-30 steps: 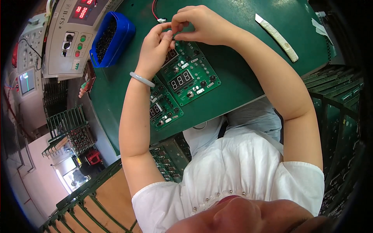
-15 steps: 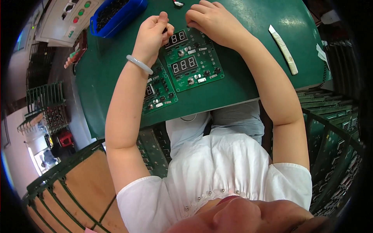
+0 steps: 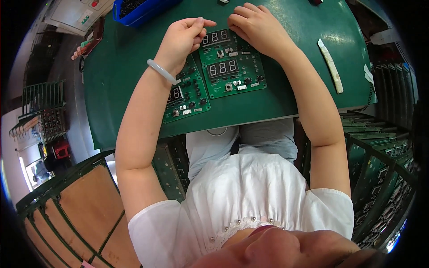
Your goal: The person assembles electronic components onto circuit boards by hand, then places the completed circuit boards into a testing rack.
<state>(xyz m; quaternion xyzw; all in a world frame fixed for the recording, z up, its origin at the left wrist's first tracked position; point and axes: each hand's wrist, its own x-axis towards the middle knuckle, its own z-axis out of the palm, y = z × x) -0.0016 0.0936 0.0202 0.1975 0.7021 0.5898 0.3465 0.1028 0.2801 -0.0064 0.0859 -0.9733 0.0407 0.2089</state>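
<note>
Green circuit boards with black digit displays lie on the green table before me. My left hand [image 3: 185,41], a pale bangle on its wrist, is at the left edge of the right-hand circuit board [image 3: 248,67]. Its index finger points right across the far end, while the other fingers are curled; anything inside them is hidden. At that board's far right corner is my right hand [image 3: 261,32], fingers bent together and tips turned down. What they pinch, if anything, is too small to make out. Partly under my left wrist lies another circuit board [image 3: 193,96].
A blue bin [image 3: 134,12] of small black parts stands at the far left. A slim wrapped cutter [image 3: 331,67] lies on the right of the table [image 3: 295,102]. Green racks [image 3: 380,156] holding boards stand close on my right. A control box [image 3: 80,15] is beyond the table's left edge.
My left index finger has straightened out to the right from its curl. My right hand stays by the same board. The whole view has turned slightly.
</note>
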